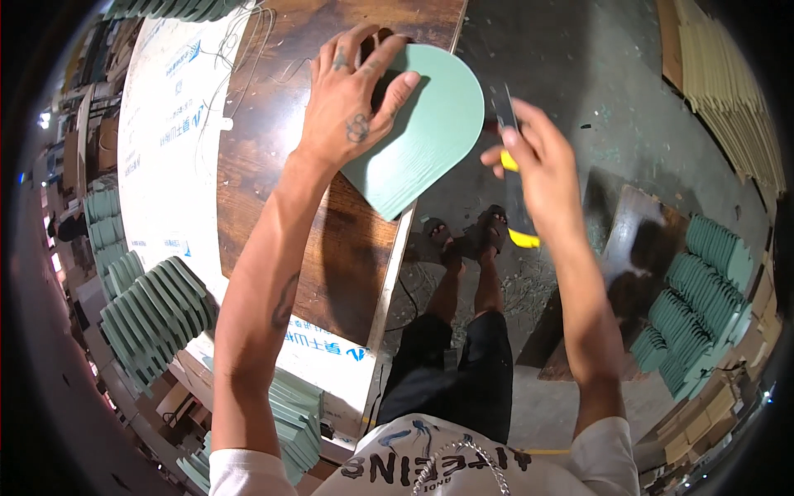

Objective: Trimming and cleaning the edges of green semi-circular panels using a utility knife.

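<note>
Dark wooden bench (273, 207): my left hand (351, 103) pins pale-green arched panel (426, 124); right hand (538, 165) grips yellow-handled scraper (506, 132), just right of it.

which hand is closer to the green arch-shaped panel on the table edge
Left. The left hand lies flat on the green panel, pressing its left part. The right hand is off the panel's right edge, apart from it, holding a yellow-handled scraper.
</note>
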The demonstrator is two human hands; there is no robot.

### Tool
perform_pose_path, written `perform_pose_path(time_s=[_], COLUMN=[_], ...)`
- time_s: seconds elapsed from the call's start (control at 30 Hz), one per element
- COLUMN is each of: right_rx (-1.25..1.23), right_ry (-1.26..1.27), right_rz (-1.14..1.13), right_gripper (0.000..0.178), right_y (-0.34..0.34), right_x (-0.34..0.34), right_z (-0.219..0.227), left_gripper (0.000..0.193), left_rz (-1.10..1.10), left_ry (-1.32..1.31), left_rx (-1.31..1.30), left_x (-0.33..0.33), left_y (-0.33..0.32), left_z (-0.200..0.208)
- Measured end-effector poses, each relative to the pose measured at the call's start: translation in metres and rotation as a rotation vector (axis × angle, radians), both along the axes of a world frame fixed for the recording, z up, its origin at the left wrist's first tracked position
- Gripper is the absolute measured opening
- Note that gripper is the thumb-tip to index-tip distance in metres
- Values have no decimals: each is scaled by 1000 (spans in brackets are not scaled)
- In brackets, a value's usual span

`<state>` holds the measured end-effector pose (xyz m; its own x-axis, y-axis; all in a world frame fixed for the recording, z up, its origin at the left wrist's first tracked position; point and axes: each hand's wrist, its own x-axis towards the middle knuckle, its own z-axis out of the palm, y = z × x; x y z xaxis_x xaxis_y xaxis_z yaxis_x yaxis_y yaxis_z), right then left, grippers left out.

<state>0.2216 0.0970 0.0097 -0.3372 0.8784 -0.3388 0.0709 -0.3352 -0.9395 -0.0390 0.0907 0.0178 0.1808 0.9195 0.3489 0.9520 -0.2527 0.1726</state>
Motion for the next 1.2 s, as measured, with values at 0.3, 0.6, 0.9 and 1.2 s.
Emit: perform_pose_path(time_s=[0.3, 0.6, 0.9, 1.2], right_rx=[55, 918, 1050, 1083], right_ry=[-7, -103, -258, -294], right_rz=[118, 316, 456, 214], right_gripper=[28, 51, 57, 59], right_y=[-88, 50, 30, -36], right_x=[1, -27, -16, 0], right_z=[-2, -28, -36, -32], left_gripper=[61, 44, 44, 42], left_rz=[645, 467, 469, 470], left_ry=[30, -72, -87, -47], left_rx=[-293, -70, -56, -62], left_x=[49, 37, 35, 37], left_y=[-67, -60, -63, -63], left_z=[1, -14, -14, -17])
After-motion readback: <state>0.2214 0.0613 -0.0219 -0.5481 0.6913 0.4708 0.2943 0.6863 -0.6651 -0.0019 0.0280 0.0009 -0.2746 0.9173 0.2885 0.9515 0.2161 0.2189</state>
